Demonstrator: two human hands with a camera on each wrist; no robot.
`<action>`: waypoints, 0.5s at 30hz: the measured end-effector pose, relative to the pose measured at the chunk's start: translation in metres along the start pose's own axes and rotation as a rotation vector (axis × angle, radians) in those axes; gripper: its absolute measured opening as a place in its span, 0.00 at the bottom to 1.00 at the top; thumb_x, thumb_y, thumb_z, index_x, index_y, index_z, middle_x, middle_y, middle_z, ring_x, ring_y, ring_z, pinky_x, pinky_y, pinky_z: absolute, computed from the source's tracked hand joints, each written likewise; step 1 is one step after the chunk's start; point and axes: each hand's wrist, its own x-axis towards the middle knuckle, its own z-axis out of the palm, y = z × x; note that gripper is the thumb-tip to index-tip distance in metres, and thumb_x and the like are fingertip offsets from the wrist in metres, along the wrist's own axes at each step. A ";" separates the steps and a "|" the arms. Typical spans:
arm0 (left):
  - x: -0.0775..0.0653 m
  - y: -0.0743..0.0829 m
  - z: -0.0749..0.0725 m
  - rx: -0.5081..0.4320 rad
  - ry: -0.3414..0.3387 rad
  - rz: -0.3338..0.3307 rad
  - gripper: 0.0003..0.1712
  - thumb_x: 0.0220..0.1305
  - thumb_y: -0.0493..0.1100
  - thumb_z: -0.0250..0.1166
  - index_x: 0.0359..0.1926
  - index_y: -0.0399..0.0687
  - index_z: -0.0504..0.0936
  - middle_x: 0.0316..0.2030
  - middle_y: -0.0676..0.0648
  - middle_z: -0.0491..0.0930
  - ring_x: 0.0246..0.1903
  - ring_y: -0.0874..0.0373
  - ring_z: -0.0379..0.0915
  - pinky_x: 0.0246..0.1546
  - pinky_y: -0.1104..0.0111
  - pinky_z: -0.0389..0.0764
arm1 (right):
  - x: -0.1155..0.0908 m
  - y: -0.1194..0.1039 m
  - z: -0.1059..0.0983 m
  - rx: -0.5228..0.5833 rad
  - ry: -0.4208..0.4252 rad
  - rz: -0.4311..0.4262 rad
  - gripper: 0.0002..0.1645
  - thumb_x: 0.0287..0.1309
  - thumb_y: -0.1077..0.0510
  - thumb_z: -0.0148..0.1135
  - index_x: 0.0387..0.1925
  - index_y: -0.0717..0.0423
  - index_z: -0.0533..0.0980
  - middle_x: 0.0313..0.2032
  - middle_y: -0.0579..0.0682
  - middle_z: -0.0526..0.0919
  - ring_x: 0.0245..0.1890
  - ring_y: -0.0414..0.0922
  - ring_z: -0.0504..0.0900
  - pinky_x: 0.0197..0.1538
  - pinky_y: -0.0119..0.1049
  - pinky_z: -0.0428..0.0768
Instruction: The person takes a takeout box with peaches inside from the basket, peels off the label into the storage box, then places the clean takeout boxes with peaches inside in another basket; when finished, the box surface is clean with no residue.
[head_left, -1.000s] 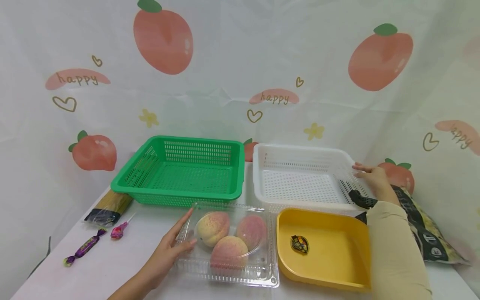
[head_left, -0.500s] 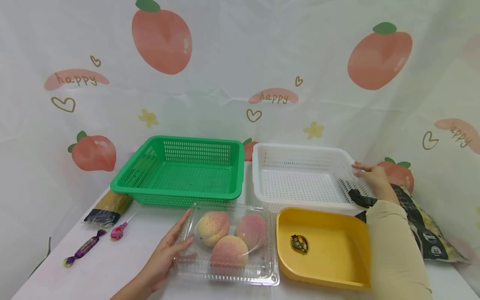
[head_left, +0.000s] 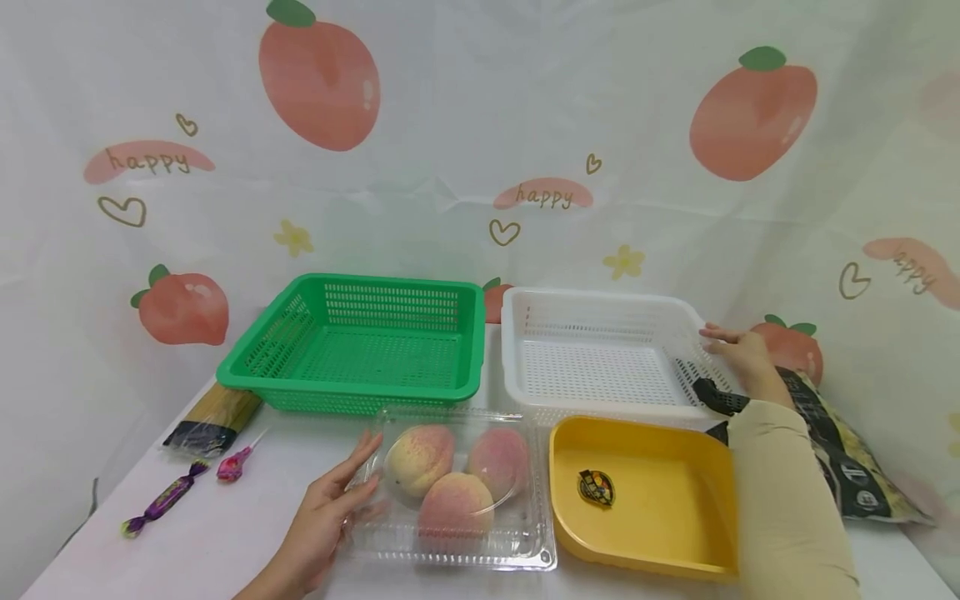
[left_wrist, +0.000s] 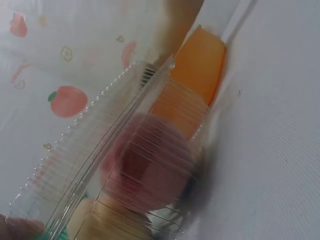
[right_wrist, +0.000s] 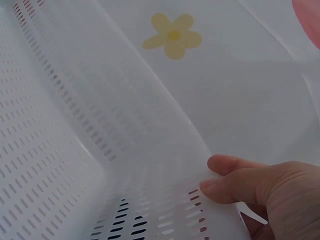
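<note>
A clear plastic clamshell box [head_left: 517, 533] with three peaches [head_left: 456, 508] inside lies at the front middle of the table. My left hand [head_left: 318, 517] grips its left side, with some fingers showing through the plastic low at that edge. In the left wrist view the box [left_wrist: 115, 145] looks tilted, and only a blurred bit of the hand shows at the lower left. At the back right, my right hand [head_left: 750, 358] holds the right rim of a white slotted basket [head_left: 600, 404]. Thumb and fingers pinch that rim in the right wrist view, where the hand [right_wrist: 260, 192] is close up.
A green basket [head_left: 360, 392] stands back left. Beside the box is a yellow tub [head_left: 660, 492] with a round dark sticker. Dried noodles [head_left: 213, 421], a lollipop [head_left: 232, 465] and a purple-wrapped candy [head_left: 165, 498] lie left. Black packaging [head_left: 858, 471] sits right, partly behind the sleeve.
The left hand has shifted slightly against the box's left side, its forearm swinging a little to the right. The whole head view has drifted slightly. The right hand stays on the basket rim.
</note>
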 end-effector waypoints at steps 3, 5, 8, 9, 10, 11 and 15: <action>-0.004 0.002 -0.001 -0.024 0.022 -0.022 0.33 0.66 0.39 0.55 0.69 0.38 0.57 0.73 0.43 0.38 0.63 0.68 0.60 0.48 0.66 0.80 | 0.000 0.000 0.000 0.001 0.002 -0.017 0.28 0.64 0.58 0.51 0.64 0.65 0.62 0.70 0.58 0.48 0.71 0.63 0.45 0.70 0.58 0.51; -0.007 0.003 -0.002 -0.043 0.026 -0.042 0.33 0.66 0.39 0.55 0.69 0.38 0.57 0.73 0.43 0.38 0.56 0.78 0.65 0.49 0.65 0.80 | 0.000 0.000 -0.001 -0.002 0.002 -0.023 0.28 0.64 0.58 0.51 0.63 0.65 0.62 0.70 0.58 0.48 0.71 0.64 0.44 0.69 0.60 0.48; -0.011 0.003 -0.005 -0.059 0.015 -0.054 0.33 0.66 0.39 0.55 0.69 0.37 0.56 0.73 0.42 0.38 0.62 0.74 0.60 0.48 0.64 0.80 | -0.001 0.000 -0.001 -0.002 -0.002 -0.024 0.28 0.65 0.57 0.51 0.64 0.64 0.62 0.70 0.58 0.48 0.71 0.64 0.44 0.69 0.60 0.49; -0.013 0.003 -0.006 -0.055 0.016 -0.049 0.33 0.66 0.39 0.55 0.69 0.37 0.56 0.73 0.42 0.39 0.62 0.75 0.59 0.47 0.64 0.81 | -0.001 0.000 -0.001 -0.002 -0.002 -0.021 0.28 0.65 0.57 0.51 0.64 0.64 0.62 0.70 0.58 0.48 0.71 0.64 0.44 0.69 0.60 0.49; -0.014 0.004 -0.007 -0.053 0.018 -0.043 0.33 0.66 0.39 0.55 0.69 0.37 0.56 0.73 0.43 0.40 0.62 0.75 0.59 0.46 0.64 0.81 | -0.001 0.000 -0.001 0.001 -0.001 -0.021 0.28 0.65 0.57 0.51 0.64 0.64 0.62 0.70 0.58 0.48 0.71 0.64 0.44 0.69 0.61 0.49; -0.016 0.003 -0.008 -0.053 0.020 -0.033 0.32 0.66 0.38 0.54 0.69 0.37 0.57 0.73 0.48 0.45 0.62 0.72 0.61 0.45 0.65 0.81 | -0.001 0.000 -0.001 0.003 -0.001 -0.021 0.28 0.65 0.57 0.51 0.64 0.64 0.62 0.70 0.58 0.48 0.71 0.64 0.44 0.69 0.61 0.48; -0.022 0.004 -0.014 -0.090 -0.032 0.077 0.28 0.68 0.34 0.51 0.68 0.38 0.58 0.65 0.68 0.60 0.53 0.73 0.71 0.43 0.65 0.82 | -0.002 0.001 -0.001 0.001 0.003 -0.019 0.28 0.65 0.57 0.51 0.63 0.64 0.62 0.70 0.58 0.48 0.71 0.64 0.42 0.69 0.63 0.45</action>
